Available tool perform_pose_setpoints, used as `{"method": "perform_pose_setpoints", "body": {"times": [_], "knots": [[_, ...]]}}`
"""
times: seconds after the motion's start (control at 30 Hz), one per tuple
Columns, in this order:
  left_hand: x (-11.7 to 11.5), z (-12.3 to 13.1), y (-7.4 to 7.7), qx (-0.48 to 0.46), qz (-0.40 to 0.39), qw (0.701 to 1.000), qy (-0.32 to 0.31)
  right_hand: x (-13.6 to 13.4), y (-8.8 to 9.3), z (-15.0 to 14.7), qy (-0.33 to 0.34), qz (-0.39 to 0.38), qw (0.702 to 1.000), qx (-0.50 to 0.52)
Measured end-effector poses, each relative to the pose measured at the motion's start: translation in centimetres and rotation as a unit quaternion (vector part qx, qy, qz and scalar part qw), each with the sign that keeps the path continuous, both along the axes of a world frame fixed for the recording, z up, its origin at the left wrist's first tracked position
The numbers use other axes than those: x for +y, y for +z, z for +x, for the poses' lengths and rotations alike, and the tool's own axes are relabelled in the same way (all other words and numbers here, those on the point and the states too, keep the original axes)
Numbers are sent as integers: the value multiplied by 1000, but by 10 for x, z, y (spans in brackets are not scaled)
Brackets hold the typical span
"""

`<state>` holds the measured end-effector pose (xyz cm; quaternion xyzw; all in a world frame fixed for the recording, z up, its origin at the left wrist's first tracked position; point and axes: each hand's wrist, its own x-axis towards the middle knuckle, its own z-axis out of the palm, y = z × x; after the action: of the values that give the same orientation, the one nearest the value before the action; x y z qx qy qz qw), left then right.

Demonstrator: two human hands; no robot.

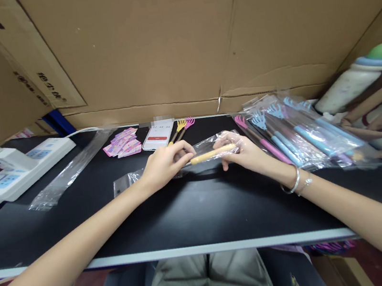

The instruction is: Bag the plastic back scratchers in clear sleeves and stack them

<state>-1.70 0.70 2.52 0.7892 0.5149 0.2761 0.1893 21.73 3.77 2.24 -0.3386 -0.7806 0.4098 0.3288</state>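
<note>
A back scratcher with a yellow handle [213, 153] lies level between my hands, above the black table, inside a clear plastic sleeve [132, 177]. My left hand [167, 162] is closed on its thin shaft. At the handle's far end my right hand [240, 150] pinches the handle end and the film around it. My left fingers cover the scratcher's head end. Just beyond my hands lie a yellow back scratcher [180, 126] and a pink one [190, 123], their claw heads pointing away from me.
Several bagged back scratchers [298, 133] are piled on the right. Pink printed cards [123, 143] and a phone [158, 134] lie at the back. Left of them are an empty sleeve [72, 169] and a power strip [24, 170]. A bottle [351, 81] stands right, before cardboard [159, 36].
</note>
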Motion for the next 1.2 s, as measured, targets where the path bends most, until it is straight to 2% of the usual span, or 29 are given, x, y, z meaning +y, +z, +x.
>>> {"method": "perform_pose_setpoints", "body": {"times": [0.13, 0.37, 0.57, 0.7, 0.8, 1.0, 1.2], "knots": [[-2, 2, -1, 2, 0, 1000, -2, -2, -2, -2, 1, 19, 1000, -24], [7, -8, 1, 5, -54, 997, -62, 1, 0, 1, -35, 80, 996, -8], [16, -27, 12, 7, -84, 993, -83, 10, 5, 11, -61, 58, 995, 54], [14, -25, 16, -21, -130, 984, -117, 18, 4, 16, -80, 61, 993, 60], [11, -18, 13, -34, -136, 982, -126, 19, 2, 15, -88, 68, 992, 59], [11, -13, 2, -31, -104, 989, -102, 12, 2, 13, -85, 75, 993, 33], [9, -10, 1, -47, -99, 988, -106, 11, 2, 14, -100, 170, 980, -26]]}}
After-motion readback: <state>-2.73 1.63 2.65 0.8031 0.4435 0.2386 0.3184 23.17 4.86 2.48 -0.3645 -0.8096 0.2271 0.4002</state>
